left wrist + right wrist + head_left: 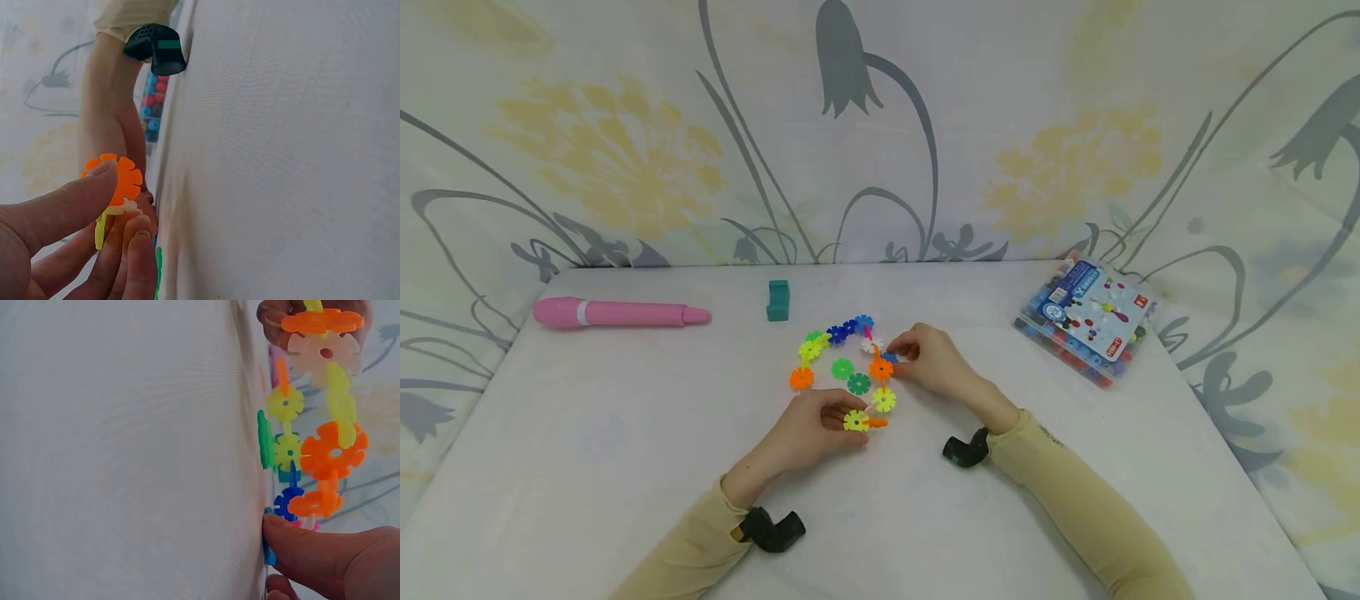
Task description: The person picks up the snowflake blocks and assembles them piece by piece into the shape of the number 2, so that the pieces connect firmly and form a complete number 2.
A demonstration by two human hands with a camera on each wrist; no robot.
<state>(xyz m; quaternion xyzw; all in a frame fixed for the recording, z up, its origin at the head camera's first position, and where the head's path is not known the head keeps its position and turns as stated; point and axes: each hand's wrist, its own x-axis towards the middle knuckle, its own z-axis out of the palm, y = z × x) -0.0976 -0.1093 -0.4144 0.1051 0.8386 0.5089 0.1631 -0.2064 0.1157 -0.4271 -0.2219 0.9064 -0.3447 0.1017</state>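
Observation:
A chain of notched plastic discs (837, 334) in blue, green, yellow, orange, pink and white curves into a ring on the table in the head view. My left hand (808, 429) pinches its near end, where an orange disc (128, 181) lies under the thumb beside a yellow one. At the ring's right side, my right hand (936, 358) pinches a blue disc (270, 540) between thumb and fingers, close to the tabletop. Inside the ring lie two loose green discs (859, 383). In the right wrist view the chain rises from the table toward the left hand.
A long pink wand-shaped thing (632, 313) with a white band lies at the back left. Near the back edge stands a teal block (778, 300). A clear plastic box (1086, 317) of colourful pieces, with a printed sheet, sits at the back right. Each wrist carries a black device (966, 450).

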